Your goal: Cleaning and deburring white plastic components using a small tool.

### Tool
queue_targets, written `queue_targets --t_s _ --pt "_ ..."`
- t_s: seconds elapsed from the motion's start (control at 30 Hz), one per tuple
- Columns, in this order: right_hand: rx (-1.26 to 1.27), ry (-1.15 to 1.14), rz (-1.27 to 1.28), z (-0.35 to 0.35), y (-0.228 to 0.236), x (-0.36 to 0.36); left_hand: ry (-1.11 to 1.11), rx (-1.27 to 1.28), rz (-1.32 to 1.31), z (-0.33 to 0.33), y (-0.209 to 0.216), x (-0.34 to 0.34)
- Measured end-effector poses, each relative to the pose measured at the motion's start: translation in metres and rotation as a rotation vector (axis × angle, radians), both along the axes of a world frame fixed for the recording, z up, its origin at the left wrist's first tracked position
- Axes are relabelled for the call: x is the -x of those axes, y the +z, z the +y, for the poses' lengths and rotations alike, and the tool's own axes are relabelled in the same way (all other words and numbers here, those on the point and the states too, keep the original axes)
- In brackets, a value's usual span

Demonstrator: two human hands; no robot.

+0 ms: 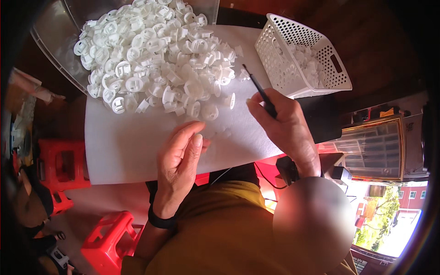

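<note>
My left hand (181, 158) is over the near part of the white table covering (123, 156), just in front of a heap of white plastic parts. Its fingers are curled with the thumb against them, and anything between them is hidden. In my right hand (288, 123) is a slim black pen-like tool (262, 93), gripped by its thicker end, with the thin tip pointing up and left. The heap (151, 59) is made of many small round parts with raised clips. A loose round part (210, 112) lies at its near edge, just beyond my left fingertips.
A white perforated basket (286, 68) at the far right holds small white pieces (308, 64). A clear plastic bin wall (57, 50) stands behind the heap. Red stools (107, 240) are on the floor at left. Another person's hand (39, 89) appears near the left edge.
</note>
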State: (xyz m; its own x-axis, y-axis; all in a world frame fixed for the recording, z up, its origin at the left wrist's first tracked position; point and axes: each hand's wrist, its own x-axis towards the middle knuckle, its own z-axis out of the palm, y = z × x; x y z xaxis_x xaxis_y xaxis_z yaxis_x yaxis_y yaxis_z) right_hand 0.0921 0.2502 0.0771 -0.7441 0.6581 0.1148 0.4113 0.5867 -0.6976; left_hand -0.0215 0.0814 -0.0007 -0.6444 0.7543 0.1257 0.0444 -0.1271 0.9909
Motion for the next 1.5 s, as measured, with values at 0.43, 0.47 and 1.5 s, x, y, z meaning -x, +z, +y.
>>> queue_targets --t_s 0.43,0.47,1.5 --pt "-0.289 0.296 0.056 -0.015 -0.026 0.012 -0.031 0.050 -0.276 -0.002 0.011 -0.001" --pt "-0.355 0.355 0.114 -0.020 -0.030 0.007 -0.033 0.057 -0.278 -0.001 0.010 0.001" --pt "1.032 0.178 0.164 -0.039 -0.033 0.007 -0.158 -0.302 -0.189 0.003 -0.001 0.013"
